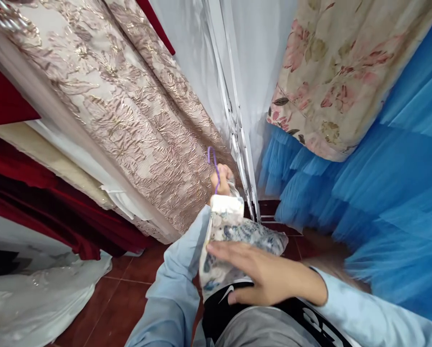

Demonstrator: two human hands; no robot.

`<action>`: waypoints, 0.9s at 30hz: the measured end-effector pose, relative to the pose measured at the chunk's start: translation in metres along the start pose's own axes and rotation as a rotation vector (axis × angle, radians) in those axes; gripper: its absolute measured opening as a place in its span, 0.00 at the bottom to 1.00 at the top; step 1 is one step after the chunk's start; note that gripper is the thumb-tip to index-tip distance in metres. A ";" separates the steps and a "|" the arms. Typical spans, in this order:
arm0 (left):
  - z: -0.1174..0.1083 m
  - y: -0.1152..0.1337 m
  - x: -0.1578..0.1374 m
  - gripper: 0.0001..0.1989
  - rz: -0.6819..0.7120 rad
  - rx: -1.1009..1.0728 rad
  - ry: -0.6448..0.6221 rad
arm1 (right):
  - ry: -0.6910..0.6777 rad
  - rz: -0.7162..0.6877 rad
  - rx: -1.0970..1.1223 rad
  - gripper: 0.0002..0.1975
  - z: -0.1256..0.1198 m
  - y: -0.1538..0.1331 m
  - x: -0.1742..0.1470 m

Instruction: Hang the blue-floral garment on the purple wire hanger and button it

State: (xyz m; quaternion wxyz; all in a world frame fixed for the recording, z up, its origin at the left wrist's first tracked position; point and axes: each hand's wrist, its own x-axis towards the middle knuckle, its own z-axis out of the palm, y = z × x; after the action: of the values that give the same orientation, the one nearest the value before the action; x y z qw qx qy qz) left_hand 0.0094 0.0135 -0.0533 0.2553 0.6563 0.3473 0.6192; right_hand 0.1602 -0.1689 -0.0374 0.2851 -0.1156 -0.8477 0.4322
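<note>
Left hand fisted around purple hanger hook, held up beside the gold brocade gown. Floral garment hangs from that hanger, bunched below the fist, in front of the brocade gown. Right hand flat, fingers together, pressed on the floral garment's lower part, not pinching. Blue tulle skirt right of the brocade gown; red velvet fabric left of it. Red tile floor below.
</note>
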 end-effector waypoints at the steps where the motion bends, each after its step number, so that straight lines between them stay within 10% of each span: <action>1: 0.016 0.009 -0.004 0.27 -0.017 -0.220 0.045 | -0.044 0.014 0.009 0.45 0.006 -0.002 -0.004; 9: 0.108 0.050 0.048 0.23 -0.502 -0.837 -0.521 | 0.147 0.353 0.239 0.27 0.058 0.008 -0.046; 15: 0.116 0.057 0.113 0.22 -0.465 -0.802 -0.331 | 0.069 0.603 0.320 0.20 0.075 0.007 -0.052; 27: 0.114 0.030 0.105 0.22 -0.530 -0.580 -0.344 | 0.050 0.664 0.426 0.21 0.085 0.015 -0.042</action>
State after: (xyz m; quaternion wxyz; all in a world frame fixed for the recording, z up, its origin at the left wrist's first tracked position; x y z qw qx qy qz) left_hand 0.1253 0.0862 0.0245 0.6339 0.5389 0.2679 0.4858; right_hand 0.1435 -0.2346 -0.1051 0.1680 -0.3320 -0.6484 0.6642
